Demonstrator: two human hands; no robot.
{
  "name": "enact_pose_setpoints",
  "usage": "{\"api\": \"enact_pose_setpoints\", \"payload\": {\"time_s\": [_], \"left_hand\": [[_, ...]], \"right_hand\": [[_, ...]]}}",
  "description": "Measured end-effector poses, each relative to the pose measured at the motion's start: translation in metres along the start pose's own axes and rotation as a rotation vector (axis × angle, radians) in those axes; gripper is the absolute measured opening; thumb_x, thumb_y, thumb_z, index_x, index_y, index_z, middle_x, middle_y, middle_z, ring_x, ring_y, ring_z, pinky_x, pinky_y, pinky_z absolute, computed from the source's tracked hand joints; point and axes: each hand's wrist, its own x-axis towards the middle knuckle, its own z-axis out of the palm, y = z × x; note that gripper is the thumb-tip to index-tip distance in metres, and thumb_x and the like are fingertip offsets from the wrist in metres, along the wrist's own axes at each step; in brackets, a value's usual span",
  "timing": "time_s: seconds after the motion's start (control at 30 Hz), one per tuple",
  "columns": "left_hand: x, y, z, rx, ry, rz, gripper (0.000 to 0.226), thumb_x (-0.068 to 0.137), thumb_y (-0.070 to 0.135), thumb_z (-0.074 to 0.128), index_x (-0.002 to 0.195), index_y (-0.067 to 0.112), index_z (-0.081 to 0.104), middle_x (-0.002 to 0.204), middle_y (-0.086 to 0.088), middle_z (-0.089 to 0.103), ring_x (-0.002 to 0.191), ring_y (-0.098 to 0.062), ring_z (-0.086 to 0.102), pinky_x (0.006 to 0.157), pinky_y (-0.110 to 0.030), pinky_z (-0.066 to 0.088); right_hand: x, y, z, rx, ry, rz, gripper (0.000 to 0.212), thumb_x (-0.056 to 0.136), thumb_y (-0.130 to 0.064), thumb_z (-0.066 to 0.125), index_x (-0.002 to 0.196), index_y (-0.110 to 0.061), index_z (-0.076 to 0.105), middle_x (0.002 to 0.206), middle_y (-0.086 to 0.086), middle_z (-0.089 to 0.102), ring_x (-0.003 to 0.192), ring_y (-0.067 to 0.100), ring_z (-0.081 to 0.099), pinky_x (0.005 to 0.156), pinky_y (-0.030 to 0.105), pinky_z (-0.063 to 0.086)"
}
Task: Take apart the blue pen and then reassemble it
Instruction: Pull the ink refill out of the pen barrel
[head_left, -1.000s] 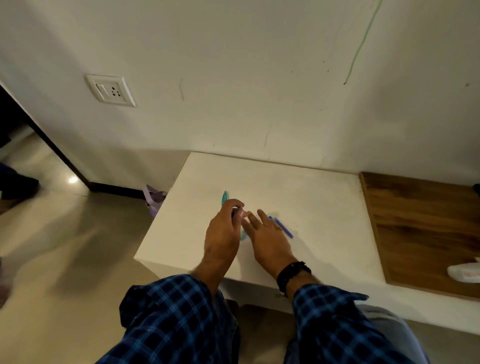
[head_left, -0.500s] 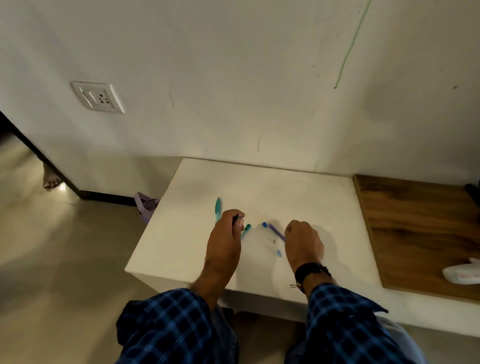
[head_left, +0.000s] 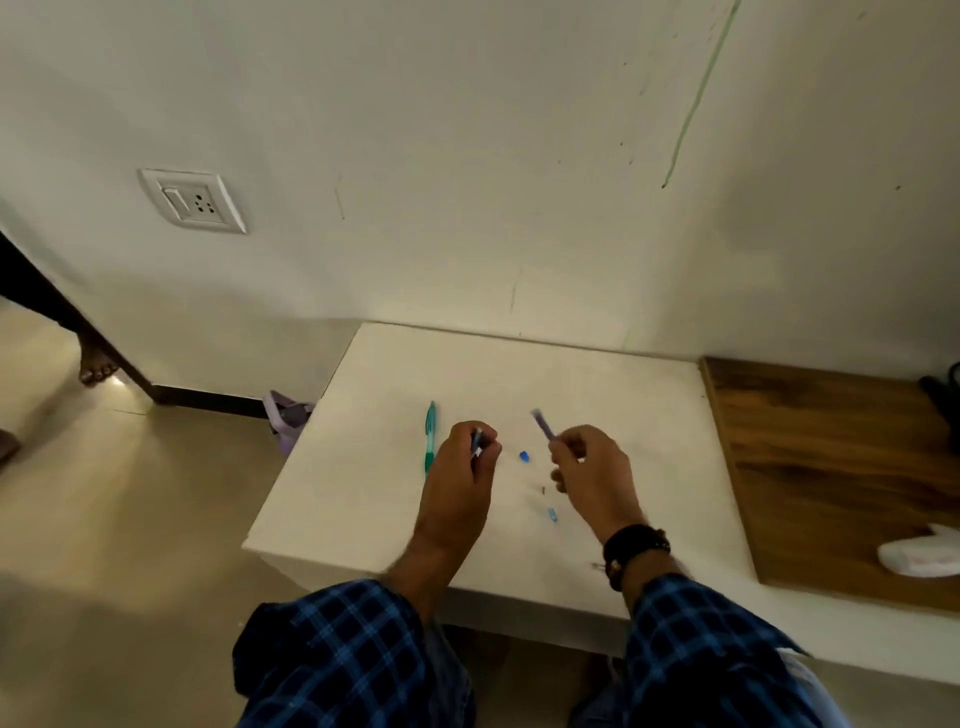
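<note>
- The slim blue-violet plastic pen barrel (head_left: 542, 423) is pinched at its near end by the right hand (head_left: 589, 470), with thumb and forefinger pressed together on it. It is held just above the white rectangular tabletop (head_left: 649, 415).
- Its long axis is tilted, and the free end is pointed up and away towards the wall, leaning a little left.
- A short dark-blue pen part (head_left: 477, 442) is gripped in the curled fingers of the left hand (head_left: 460, 470). Only a stub is shown, roughly upright.
- Between the two hands a small bright-blue plastic cap (head_left: 524, 456) is seen lying on the tabletop.
- A tiny pale-blue piece (head_left: 551, 514) is lying nearer the person, beside the right forearm.
- A green-and-white plastic pen (head_left: 429, 436) is laid flat just left of the left hand, its long axis running almost straight away from the person.
- Any print on the pens is too small to be read.
- A black wristband (head_left: 635, 545) is worn on the right wrist.
</note>
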Motion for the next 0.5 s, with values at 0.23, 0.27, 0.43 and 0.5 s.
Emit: {"api": "enact_pose_setpoints", "payload": {"time_s": [0.23,0.27,0.43,0.5], "left_hand": [[0.006,0.017,-0.002,-0.098,0.017,0.013,0.021,0.097,0.030,0.056,0.119,0.032,0.058,0.109,0.020,0.064,0.105,-0.002,0.063,0.093,-0.020,0.053],[0.005,0.017,-0.003,-0.108,0.015,0.030,0.016,0.098,0.031,0.055,0.110,0.040,0.058,0.102,0.022,0.066,0.099,0.000,0.066,0.089,-0.020,0.055],[0.006,0.018,-0.004,-0.174,0.016,0.045,0.015,0.096,0.031,0.060,0.110,0.036,0.059,0.100,0.017,0.070,0.097,-0.003,0.068,0.083,-0.022,0.057],[0.006,0.020,-0.005,-0.209,0.022,0.037,0.018,0.095,0.032,0.061,0.112,0.031,0.059,0.102,0.016,0.070,0.098,-0.001,0.068,0.083,-0.017,0.056]], "right_hand": [[-0.017,-0.041,-0.019,0.367,-0.254,-0.108,0.010,0.095,-0.020,0.068,0.095,-0.020,0.078,0.085,0.010,0.074,0.071,0.012,0.070,0.071,0.024,0.061],[-0.018,-0.042,-0.021,0.356,-0.254,-0.119,0.010,0.095,-0.020,0.069,0.094,-0.020,0.079,0.086,0.011,0.075,0.070,0.011,0.070,0.070,0.023,0.061],[-0.015,-0.040,-0.028,0.363,-0.236,-0.125,0.014,0.095,-0.015,0.068,0.104,-0.015,0.079,0.085,0.007,0.077,0.074,0.013,0.072,0.075,0.024,0.060],[-0.013,-0.039,-0.032,0.333,-0.236,-0.126,0.018,0.097,-0.011,0.065,0.109,-0.013,0.078,0.088,0.006,0.078,0.081,0.015,0.074,0.079,0.026,0.061]]}}
